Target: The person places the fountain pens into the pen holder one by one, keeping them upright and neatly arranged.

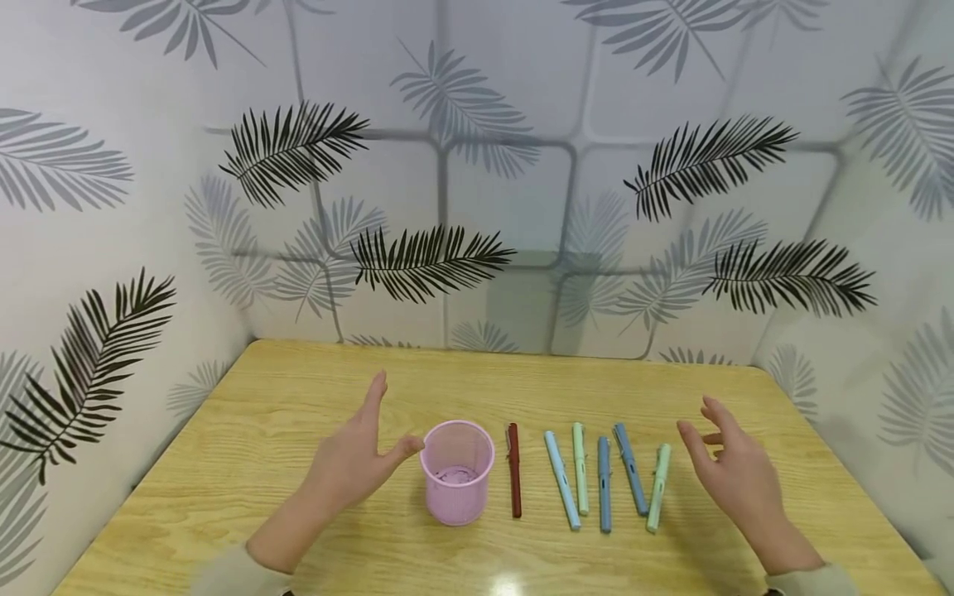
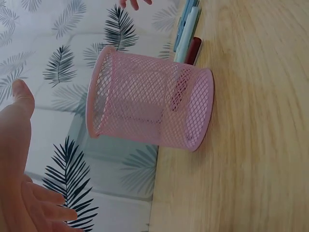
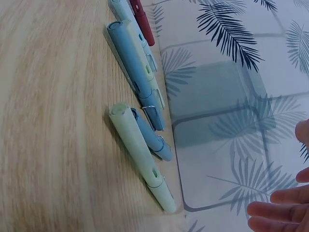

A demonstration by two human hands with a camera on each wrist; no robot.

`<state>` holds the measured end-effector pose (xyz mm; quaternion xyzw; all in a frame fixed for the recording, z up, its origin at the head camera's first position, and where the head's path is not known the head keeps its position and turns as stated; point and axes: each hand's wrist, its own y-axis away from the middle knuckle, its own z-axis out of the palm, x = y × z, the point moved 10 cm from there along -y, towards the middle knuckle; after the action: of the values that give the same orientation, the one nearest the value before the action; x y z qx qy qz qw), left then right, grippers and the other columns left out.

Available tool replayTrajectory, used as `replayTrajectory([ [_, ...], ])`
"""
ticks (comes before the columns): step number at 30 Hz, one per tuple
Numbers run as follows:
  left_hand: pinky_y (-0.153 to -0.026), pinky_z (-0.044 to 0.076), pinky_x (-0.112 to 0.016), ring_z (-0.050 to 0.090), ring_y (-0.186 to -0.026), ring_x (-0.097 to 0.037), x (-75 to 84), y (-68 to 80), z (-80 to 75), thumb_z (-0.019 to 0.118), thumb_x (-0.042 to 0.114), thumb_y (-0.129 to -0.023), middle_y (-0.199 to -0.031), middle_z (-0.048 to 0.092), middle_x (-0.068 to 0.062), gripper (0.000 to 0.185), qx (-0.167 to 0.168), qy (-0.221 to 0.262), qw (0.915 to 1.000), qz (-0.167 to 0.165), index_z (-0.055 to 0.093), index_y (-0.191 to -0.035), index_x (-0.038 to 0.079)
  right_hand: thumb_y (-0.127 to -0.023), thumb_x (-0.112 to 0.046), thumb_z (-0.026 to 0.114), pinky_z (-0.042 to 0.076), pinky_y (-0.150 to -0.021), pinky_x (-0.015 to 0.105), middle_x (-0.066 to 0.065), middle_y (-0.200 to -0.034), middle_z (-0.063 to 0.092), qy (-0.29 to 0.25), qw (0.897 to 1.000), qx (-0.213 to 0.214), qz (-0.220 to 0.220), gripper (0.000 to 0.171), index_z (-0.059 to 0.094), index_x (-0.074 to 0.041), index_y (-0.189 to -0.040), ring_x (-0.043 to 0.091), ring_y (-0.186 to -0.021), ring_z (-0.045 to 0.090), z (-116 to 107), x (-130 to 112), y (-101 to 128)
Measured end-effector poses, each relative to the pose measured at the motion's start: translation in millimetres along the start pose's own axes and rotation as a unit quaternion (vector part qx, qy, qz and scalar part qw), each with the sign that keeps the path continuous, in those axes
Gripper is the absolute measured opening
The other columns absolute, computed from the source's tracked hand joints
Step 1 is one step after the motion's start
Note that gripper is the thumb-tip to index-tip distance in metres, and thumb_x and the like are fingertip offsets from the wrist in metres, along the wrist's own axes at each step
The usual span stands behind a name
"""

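My left hand (image 1: pixel 350 463) is held just left of a pink mesh pen cup (image 1: pixel 456 507), fingers extended and thumb tip close to its rim. The cup stands upright, with only its mesh bottom showing inside. To its right several capped pens lie roughly side by side: a dark red pen (image 1: pixel 515 472), a light blue pen (image 1: pixel 562 480), a light green pen (image 1: pixel 580 470), two darker blue pens (image 1: pixel 604 487) and another light green pen (image 3: pixel 140 150). Beyond that last pen my right hand (image 1: pixel 738 472) hovers with loosely bent fingers, holding nothing.
Everything lies on a wood-grain table (image 1: pixel 246 430). Behind it and along both sides rise walls covered in leaf-patterned sheeting (image 1: pixel 507 207). A bright light reflection shows near the table's front edge.
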<state>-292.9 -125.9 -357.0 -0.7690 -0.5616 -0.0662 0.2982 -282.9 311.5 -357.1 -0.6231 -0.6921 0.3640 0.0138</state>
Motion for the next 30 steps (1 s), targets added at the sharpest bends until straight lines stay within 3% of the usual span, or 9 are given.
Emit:
replayTrajectory([
  [3, -0.058, 0.052, -0.038, 0.062, -0.094, -0.034, 4.3, 2.2, 7.1, 0.065, 0.049, -0.082, -0.142, 0.039, -0.014, 0.092, 0.008, 0.046, 0.9989, 0.001, 0.016, -0.148, 0.008, -0.095, -0.033, 0.053, 0.052, -0.054, 0.043, 0.026, -0.113, 0.059, -0.023, 1.0, -0.012, 0.017, 0.052, 0.045, 0.003, -0.13, 0.035, -0.076, 0.064, 4.4, 5.2, 0.8],
  [7, -0.078, 0.05, -0.051, 0.052, -0.116, -0.032, 11.5, 3.6, 18.1, 0.071, 0.052, -0.075, -0.143, 0.039, -0.011, 0.097, 0.001, 0.093, 0.9957, 0.004, 0.02, -0.148, 0.014, -0.094, -0.033, 0.054, 0.049, -0.05, 0.034, 0.022, -0.096, 0.063, -0.031, 0.998, -0.03, 0.035, 0.047, 0.052, 0.006, -0.12, 0.026, -0.067, 0.062, 13.1, 12.4, 2.6],
  [11, -0.084, 0.047, -0.053, 0.05, -0.118, -0.032, 15.9, 5.4, 28.7, 0.077, 0.052, -0.068, -0.143, 0.039, -0.011, 0.102, -0.016, 0.148, 0.9889, 0.0, 0.023, -0.147, 0.017, -0.093, -0.033, 0.055, 0.047, -0.049, 0.03, 0.016, -0.088, 0.063, -0.026, 0.996, -0.069, 0.049, 0.045, 0.056, 0.008, -0.112, 0.02, -0.064, 0.059, 27.3, 18.0, 5.5],
  [19, -0.09, 0.043, -0.054, 0.042, -0.124, -0.035, 19.8, 8.9, 47.7, 0.081, 0.042, -0.067, -0.143, 0.038, -0.013, 0.099, -0.035, 0.263, 0.964, -0.008, 0.028, -0.145, 0.013, -0.091, -0.031, 0.06, 0.049, -0.06, 0.043, 0.017, -0.088, 0.062, 0.015, 0.988, -0.142, 0.066, 0.045, 0.056, 0.011, -0.106, 0.029, -0.074, 0.06, 50.4, 24.0, 8.9],
  [25, -0.091, 0.044, -0.049, 0.043, -0.123, -0.032, 22.2, 11.5, 55.0, 0.083, 0.037, -0.067, -0.142, 0.037, -0.014, 0.099, -0.041, 0.29, 0.956, -0.005, 0.029, -0.144, 0.006, -0.09, -0.03, 0.06, 0.048, -0.06, 0.042, 0.016, -0.083, 0.062, 0.016, 0.977, -0.19, 0.1, 0.047, 0.054, 0.013, -0.106, 0.028, -0.074, 0.059, 63.8, 30.2, 10.8],
  [30, -0.091, 0.045, -0.047, 0.044, -0.122, -0.032, 22.8, 13.2, 59.9, 0.084, 0.034, -0.066, -0.141, 0.038, -0.015, 0.099, -0.046, 0.318, 0.9469, -0.003, 0.029, -0.143, 0.003, -0.09, -0.033, 0.058, 0.049, -0.061, 0.042, 0.022, -0.086, 0.063, 0.018, 0.967, -0.222, 0.126, 0.053, 0.052, 0.016, -0.109, 0.03, -0.077, 0.06, 73.1, 36.9, 15.1],
])
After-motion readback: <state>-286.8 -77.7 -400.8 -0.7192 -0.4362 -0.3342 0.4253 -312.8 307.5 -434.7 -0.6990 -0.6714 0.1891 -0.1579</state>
